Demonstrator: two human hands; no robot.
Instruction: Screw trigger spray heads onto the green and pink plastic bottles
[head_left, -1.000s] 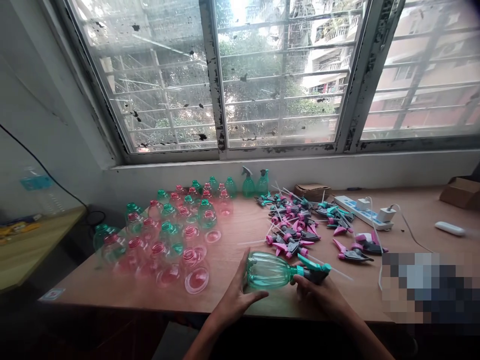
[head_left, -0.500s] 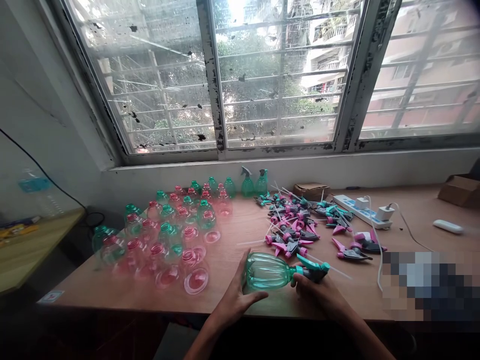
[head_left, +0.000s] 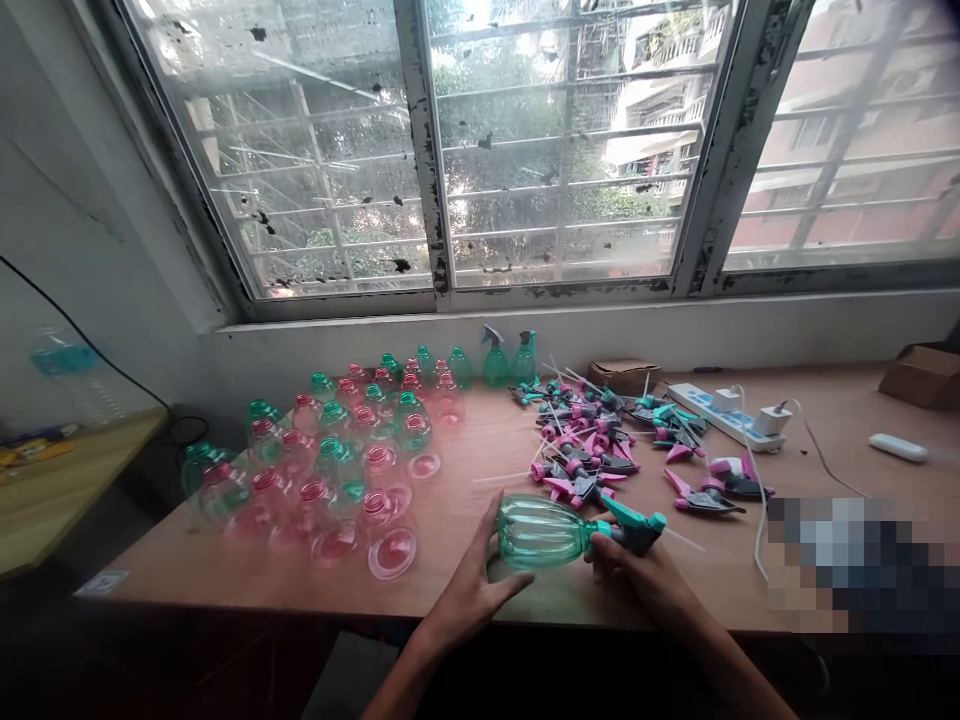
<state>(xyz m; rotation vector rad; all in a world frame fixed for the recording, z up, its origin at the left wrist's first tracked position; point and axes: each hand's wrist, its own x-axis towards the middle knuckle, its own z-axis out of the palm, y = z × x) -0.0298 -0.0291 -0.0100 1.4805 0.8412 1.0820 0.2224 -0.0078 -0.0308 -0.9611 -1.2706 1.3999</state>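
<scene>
Near the front edge of the bench (head_left: 480,440) we hold a green bottle (head_left: 541,532) on its side. Our left hand (head_left: 469,590) grips its round bottom, and our right hand (head_left: 637,575) is closed on the spray top (head_left: 634,528) at its neck. We think a crooked top could jam. A slip could roll the bottle into the empty bottles (head_left: 337,470) close by.

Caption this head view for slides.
Left hand and right hand hold a green spray bottle sideways beside empty bottles and loose trigger heads.
</scene>
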